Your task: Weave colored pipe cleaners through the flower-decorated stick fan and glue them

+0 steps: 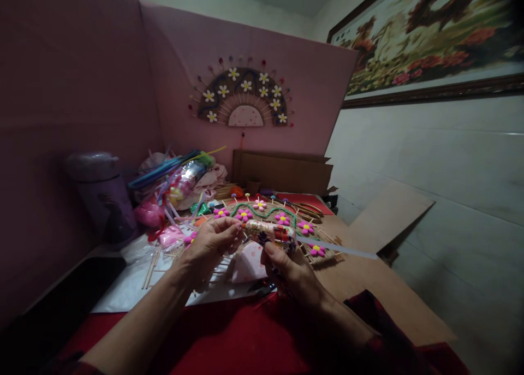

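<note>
glue gun [272, 232], flower-patterned, held above the near part of a fan-shaped craft piece on the table; pale glue stick [338, 246] juts from its back end, toward the right. right hand [292, 268] closed around its handle, thumb up along the side. left hand [215, 237] just beside the nozzle end, thumb and forefinger pinched together; cannot tell whether a small bit is caught between them.

below and behind the hands: fan [305, 214] of twine and sticks, lying flat, with pink flowers [305, 227], a wavy green cord [268, 215] and a dotted half-round base [248, 263], partly hidden by the right hand.

farther out: gold-handled scissors [313, 210] beyond the fan; heap of ribbons and plastic-wrapped bits [186, 184] to the left, next to a purple tumbler [104, 206]. cardboard [380, 287] at right. on the pink panel behind, a second fan [245, 94] with white flowers.
</note>
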### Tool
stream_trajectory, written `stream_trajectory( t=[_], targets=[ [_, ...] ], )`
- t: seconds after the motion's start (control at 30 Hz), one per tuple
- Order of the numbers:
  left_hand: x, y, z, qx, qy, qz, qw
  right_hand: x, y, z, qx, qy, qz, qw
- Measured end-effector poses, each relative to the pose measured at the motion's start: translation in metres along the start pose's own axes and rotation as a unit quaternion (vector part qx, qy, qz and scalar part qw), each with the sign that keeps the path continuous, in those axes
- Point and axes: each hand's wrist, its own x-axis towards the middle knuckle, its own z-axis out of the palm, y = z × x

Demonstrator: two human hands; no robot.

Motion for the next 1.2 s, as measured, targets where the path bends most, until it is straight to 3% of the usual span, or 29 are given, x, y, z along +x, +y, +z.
stream_trajectory(
  t=[1.2],
  targets=[
    [0.0007,-0.0049,-0.0024,-0.023,-0.014,-0.013,1.000,-0.0004,0.0003,0.0014,-0.004,0.007,0.009,1.000]
  ],
)
